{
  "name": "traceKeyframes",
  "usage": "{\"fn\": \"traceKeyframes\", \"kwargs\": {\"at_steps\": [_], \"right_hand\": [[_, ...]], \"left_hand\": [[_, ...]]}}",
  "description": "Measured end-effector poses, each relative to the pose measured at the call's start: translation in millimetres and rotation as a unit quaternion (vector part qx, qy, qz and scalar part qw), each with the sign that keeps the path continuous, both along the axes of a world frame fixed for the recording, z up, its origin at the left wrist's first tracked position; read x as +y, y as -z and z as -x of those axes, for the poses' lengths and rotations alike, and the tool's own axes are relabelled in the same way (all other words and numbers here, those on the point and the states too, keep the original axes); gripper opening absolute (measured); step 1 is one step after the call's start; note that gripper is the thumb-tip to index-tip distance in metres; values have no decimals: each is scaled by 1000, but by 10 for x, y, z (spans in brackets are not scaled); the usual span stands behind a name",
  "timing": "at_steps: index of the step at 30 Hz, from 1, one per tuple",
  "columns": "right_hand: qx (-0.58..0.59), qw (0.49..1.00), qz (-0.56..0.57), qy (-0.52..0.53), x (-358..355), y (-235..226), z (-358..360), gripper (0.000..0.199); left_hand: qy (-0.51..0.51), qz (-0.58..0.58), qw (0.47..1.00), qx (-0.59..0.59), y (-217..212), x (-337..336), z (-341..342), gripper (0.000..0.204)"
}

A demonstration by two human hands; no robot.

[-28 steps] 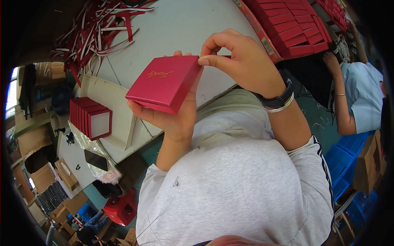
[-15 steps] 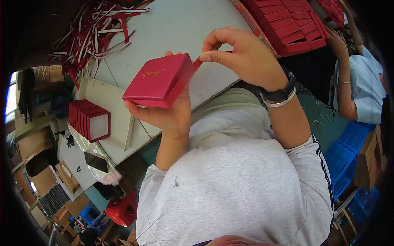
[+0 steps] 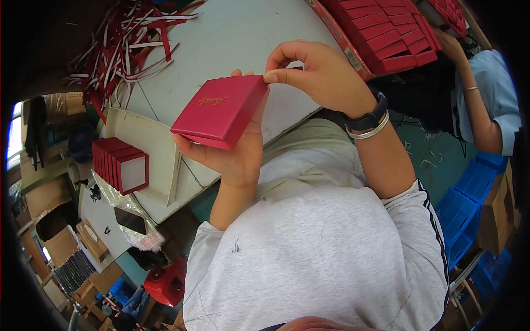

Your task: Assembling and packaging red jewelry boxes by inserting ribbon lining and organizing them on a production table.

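Note:
A square, flat red box [image 3: 218,107] with gold lettering on top lies tilted in my left hand [image 3: 243,157]. That hand supports it from below, the thumb at the near left corner and fingertips showing past the far edge. At the box's far right corner, my right hand [image 3: 326,80] pinches thumb and forefinger together on the end of a red strip [image 3: 245,118] that runs along the box's right side. The fingertips cover the strip's end.
Red and white ribbons [image 3: 124,47] lie heaped at the far left of the table. Several red boxes [image 3: 120,164] stand in a row on a pale tray [image 3: 146,129]. A carton of red boxes [image 3: 381,33] sits at the far right, near another person's arm [image 3: 477,105].
The strip stood away from the box's side and now lies close along it. My right hand has shifted slightly left, and the box has moved a little right and turned.

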State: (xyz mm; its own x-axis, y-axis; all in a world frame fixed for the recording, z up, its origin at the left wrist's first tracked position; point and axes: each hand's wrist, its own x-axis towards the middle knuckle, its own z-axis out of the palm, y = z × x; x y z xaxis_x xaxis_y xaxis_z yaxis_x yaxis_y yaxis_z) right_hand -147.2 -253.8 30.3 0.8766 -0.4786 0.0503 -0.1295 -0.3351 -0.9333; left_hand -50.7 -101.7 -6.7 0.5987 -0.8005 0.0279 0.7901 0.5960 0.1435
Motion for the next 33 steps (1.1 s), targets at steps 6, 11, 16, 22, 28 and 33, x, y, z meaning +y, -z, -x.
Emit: {"fn": "traceKeyframes", "kwargs": {"at_steps": [6, 11, 16, 22, 28, 33], "right_hand": [[-20, 992, -110, -61, -18, 6, -26, 18], [-32, 989, -127, -70, 8, -29, -26, 18], [0, 989, -145, -25, -30, 18, 23, 19], [-39, 997, -64, -36, 33, -97, 167, 16], [-154, 986, 56, 24, 99, -270, 306, 17], [-94, 990, 44, 90, 25, -160, 208, 17]], "left_hand": [[16, -18, 1000, 2, 2, 18, -37, 88], [33, -4, 999, 30, 39, 14, -73, 91], [48, 46, 996, 54, 69, 24, -130, 91], [19, 14, 999, 41, 81, 34, -179, 88], [-37, 4, 999, -7, 203, 38, -324, 84], [-17, 10, 999, -38, 39, 21, -193, 73]]}}
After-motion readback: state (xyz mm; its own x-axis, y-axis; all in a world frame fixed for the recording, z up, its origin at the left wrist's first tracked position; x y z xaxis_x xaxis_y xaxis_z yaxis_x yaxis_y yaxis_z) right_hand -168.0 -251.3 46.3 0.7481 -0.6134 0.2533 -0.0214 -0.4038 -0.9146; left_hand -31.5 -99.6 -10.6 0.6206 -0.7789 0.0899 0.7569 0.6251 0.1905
